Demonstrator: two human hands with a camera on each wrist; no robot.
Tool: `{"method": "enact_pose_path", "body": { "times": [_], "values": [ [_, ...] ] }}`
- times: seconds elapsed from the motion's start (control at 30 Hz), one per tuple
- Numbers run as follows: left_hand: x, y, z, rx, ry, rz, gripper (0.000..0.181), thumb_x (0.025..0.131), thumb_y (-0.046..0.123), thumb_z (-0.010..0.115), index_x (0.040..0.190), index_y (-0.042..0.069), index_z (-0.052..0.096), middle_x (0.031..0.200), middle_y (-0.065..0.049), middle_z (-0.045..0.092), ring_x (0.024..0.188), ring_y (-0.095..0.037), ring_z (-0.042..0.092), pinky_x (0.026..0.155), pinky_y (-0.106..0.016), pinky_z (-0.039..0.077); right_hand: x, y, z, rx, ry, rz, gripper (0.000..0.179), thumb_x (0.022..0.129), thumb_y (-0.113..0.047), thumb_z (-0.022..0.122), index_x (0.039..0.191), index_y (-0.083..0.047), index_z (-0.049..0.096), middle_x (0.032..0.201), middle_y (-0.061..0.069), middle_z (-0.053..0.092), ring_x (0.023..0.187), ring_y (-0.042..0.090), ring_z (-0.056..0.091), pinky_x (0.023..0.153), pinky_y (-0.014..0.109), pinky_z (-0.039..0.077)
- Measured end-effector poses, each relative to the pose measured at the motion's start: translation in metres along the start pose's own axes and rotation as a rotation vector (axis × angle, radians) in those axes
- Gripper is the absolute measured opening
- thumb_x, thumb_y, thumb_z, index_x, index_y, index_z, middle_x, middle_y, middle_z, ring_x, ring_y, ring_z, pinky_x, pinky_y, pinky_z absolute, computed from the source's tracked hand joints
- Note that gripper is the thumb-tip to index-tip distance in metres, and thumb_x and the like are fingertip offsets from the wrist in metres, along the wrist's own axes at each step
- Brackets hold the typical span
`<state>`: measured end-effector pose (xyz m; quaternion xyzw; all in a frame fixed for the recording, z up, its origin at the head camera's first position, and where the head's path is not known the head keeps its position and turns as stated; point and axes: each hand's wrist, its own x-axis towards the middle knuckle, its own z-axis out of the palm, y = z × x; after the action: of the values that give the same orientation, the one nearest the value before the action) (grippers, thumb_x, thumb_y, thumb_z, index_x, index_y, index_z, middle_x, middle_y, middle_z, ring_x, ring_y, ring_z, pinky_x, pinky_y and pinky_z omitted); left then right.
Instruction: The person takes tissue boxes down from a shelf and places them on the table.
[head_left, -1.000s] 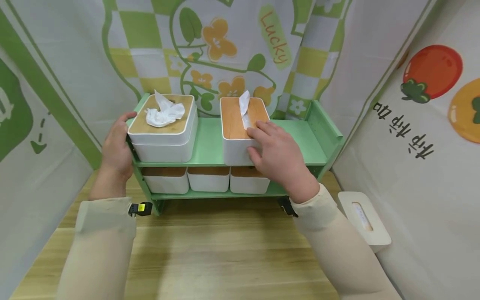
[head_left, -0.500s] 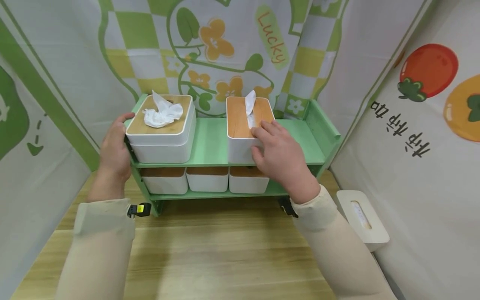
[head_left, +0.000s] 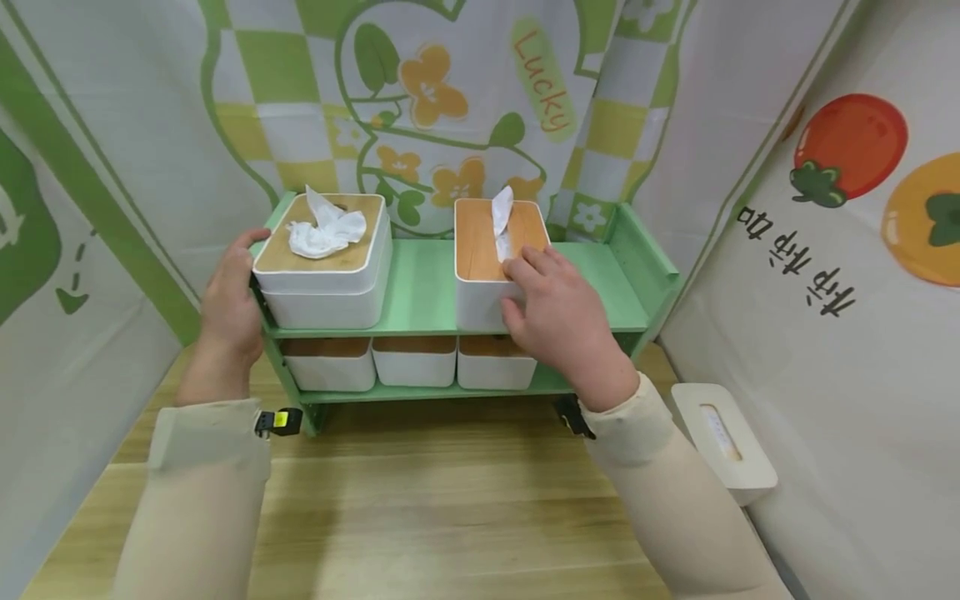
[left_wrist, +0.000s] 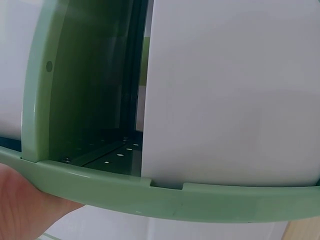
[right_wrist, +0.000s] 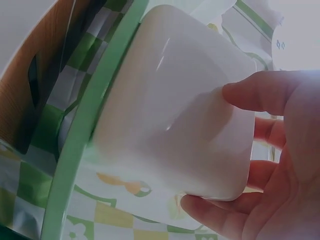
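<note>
A white tissue box (head_left: 472, 242) with a wood-look lid and a tissue standing out of its slot sits mid-top on the green shelf rack (head_left: 420, 287). My right hand (head_left: 562, 312) grips its front right corner, thumb on the white front face and fingers over the lid. In the right wrist view, the thumb (right_wrist: 255, 92) presses that face while a fingertip reaches round the edge. At the rack's left end, my left hand (head_left: 231, 304) holds the green side panel. Beside it stands a larger white tissue box (head_left: 326, 300) with a crumpled tissue on its wooden lid.
Three white boxes with wooden tops fill much of the lower shelf, among them the middle box (head_left: 415, 362). A cream tissue box (head_left: 750, 458) lies on the floor at the right. Printed curtains (head_left: 862, 350) enclose the rack, which stands on a wood-look floor (head_left: 450, 500).
The right hand has slid the tissue box a short way to the right along the top shelf, mostly in the first half second. The left hand has stayed on the side panel.
</note>
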<state>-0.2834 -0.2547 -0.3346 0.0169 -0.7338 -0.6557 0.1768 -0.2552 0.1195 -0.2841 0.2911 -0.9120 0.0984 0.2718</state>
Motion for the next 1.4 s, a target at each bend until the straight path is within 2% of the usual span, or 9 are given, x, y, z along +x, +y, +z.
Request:
{"method": "enact_pose_path", "body": {
  "times": [0.2,0.4,0.5,0.63,0.8,0.93,1.2,1.3,1.4],
  "values": [
    [-0.001,0.000,0.001,-0.013,-0.002,-0.006,0.050,0.106,0.039,0.023,0.150,0.029,0.045,0.161,0.004,0.026,0.141,-0.020,0.021,0.116,-0.045,0.013,-0.006,0.001,-0.006,-0.003,-0.023,0.020,0.033,0.091,-0.016,0.064,0.121,-0.003,0.065,0.130,0.021,0.059,0.124,0.038,0.051,0.112,0.041,0.030],
    [-0.001,0.000,0.002,-0.020,-0.004,0.003,0.050,0.105,0.037,0.023,0.150,0.027,0.045,0.159,0.004,0.028,0.140,-0.018,0.023,0.115,-0.043,0.015,-0.006,0.006,-0.006,-0.047,-0.085,-0.020,0.055,0.092,-0.028,0.068,0.142,-0.008,0.054,0.142,0.021,0.051,0.132,0.039,0.044,0.110,0.048,0.031],
    [-0.001,0.000,0.001,-0.019,-0.001,0.012,0.050,0.105,0.036,0.024,0.150,0.026,0.045,0.159,0.003,0.029,0.139,-0.019,0.024,0.115,-0.043,0.016,-0.007,0.007,-0.005,-0.060,-0.133,-0.024,0.058,0.093,-0.029,0.069,0.145,-0.011,0.052,0.146,0.020,0.047,0.135,0.039,0.041,0.111,0.049,0.030],
    [0.000,-0.001,0.003,-0.040,0.000,0.019,0.050,0.105,0.035,0.025,0.149,0.025,0.047,0.159,0.002,0.030,0.139,-0.020,0.024,0.115,-0.043,0.016,-0.013,0.007,-0.010,-0.056,-0.180,0.017,0.059,0.092,-0.027,0.071,0.145,-0.012,0.052,0.148,0.019,0.045,0.137,0.038,0.039,0.113,0.046,0.028],
    [0.001,-0.002,0.003,-0.078,0.006,0.025,0.050,0.105,0.036,0.026,0.148,0.023,0.048,0.159,0.001,0.029,0.140,-0.021,0.023,0.115,-0.042,0.014,-0.017,0.006,-0.018,-0.049,-0.225,0.065,0.061,0.092,-0.026,0.070,0.148,-0.016,0.049,0.152,0.017,0.041,0.139,0.038,0.035,0.106,0.054,0.035],
    [0.001,-0.002,0.002,-0.076,0.017,0.023,0.049,0.105,0.036,0.027,0.147,0.025,0.049,0.159,0.002,0.029,0.140,-0.020,0.023,0.115,-0.040,0.013,-0.018,0.009,-0.018,-0.030,-0.226,0.069,0.064,0.091,-0.025,0.070,0.150,-0.018,0.047,0.153,0.018,0.039,0.139,0.038,0.034,0.107,0.054,0.035],
    [0.000,-0.002,0.001,-0.043,0.014,0.010,0.050,0.105,0.037,0.025,0.149,0.026,0.047,0.160,0.003,0.026,0.140,-0.019,0.022,0.116,-0.042,0.013,-0.024,0.012,-0.025,-0.047,-0.229,0.098,0.064,0.090,-0.026,0.072,0.149,-0.016,0.049,0.151,0.020,0.041,0.139,0.036,0.035,0.113,0.045,0.027],
    [0.001,-0.002,0.001,-0.041,0.014,0.010,0.050,0.106,0.036,0.024,0.149,0.026,0.047,0.160,0.003,0.026,0.141,-0.019,0.021,0.116,-0.042,0.012,-0.026,0.013,-0.025,-0.044,-0.205,0.095,0.064,0.089,-0.026,0.074,0.148,-0.015,0.051,0.149,0.021,0.043,0.137,0.038,0.037,0.112,0.046,0.029],
    [0.001,-0.002,0.000,-0.035,0.012,0.005,0.050,0.106,0.037,0.023,0.150,0.028,0.046,0.161,0.004,0.024,0.142,-0.020,0.020,0.116,-0.042,0.012,-0.027,0.016,-0.024,-0.027,-0.144,0.074,0.068,0.085,-0.025,0.077,0.147,-0.013,0.051,0.148,0.021,0.045,0.136,0.038,0.040,0.109,0.049,0.032]
  ]
}}
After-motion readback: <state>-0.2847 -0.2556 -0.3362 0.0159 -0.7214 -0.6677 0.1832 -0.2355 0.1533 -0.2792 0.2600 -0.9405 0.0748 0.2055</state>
